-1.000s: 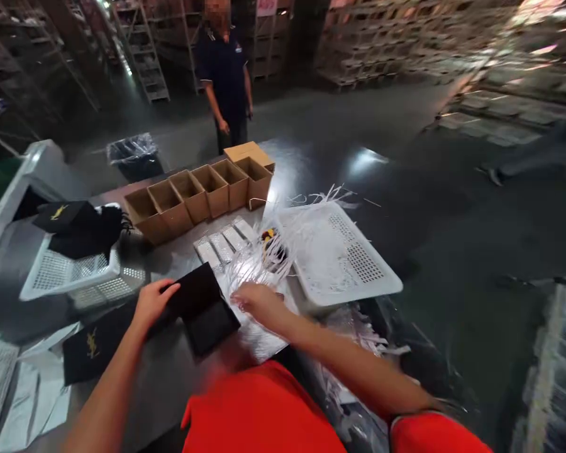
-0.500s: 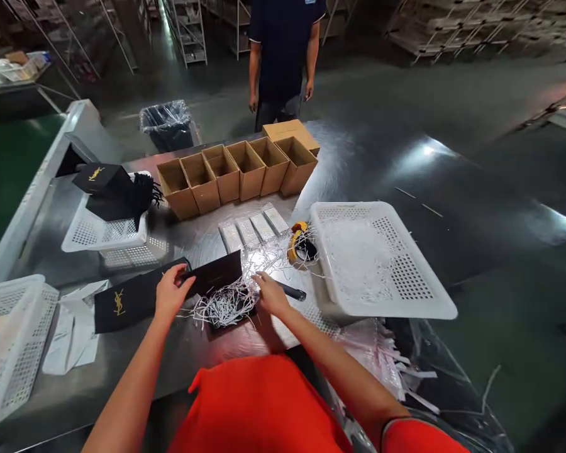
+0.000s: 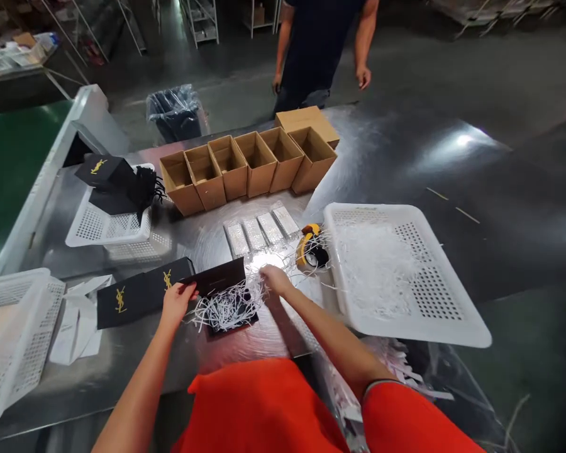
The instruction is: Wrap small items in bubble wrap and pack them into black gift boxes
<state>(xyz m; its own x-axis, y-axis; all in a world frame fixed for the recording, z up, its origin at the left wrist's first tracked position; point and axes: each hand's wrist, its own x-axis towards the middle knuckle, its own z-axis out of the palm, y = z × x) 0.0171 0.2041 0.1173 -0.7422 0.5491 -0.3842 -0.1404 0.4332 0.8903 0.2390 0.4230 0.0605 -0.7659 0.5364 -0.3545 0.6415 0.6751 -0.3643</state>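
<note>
An open black gift box [image 3: 236,324] stands before me, with white shredded paper [image 3: 226,308] heaped in it and straggling over its sides. Its dark lid [image 3: 219,277] is raised at the back. My left hand [image 3: 177,302] has thumb and fingers closed on the lid's left edge. Just right of the box, my right hand [image 3: 275,280] is closed, fingers curled downward beside loose strands; what they hold, if anything, is hidden. Two black boxes with gold logos [image 3: 141,292] lie left of my left hand. Several silver-wrapped packs [image 3: 261,229] lie behind the gift box.
Several open brown cartons [image 3: 236,167] form a row at the back. On the right, a white perforated basket [image 3: 453,321] holds shredded paper, beside a tape roll [image 3: 306,248]. More black boxes [image 3: 113,182] sit back left. A person [image 3: 321,50] stands across the table.
My right hand has shifted slightly up and away from the shredded paper, its fingers now curled. My left hand has lowered along the lid's edge. The camera view has shifted.
</note>
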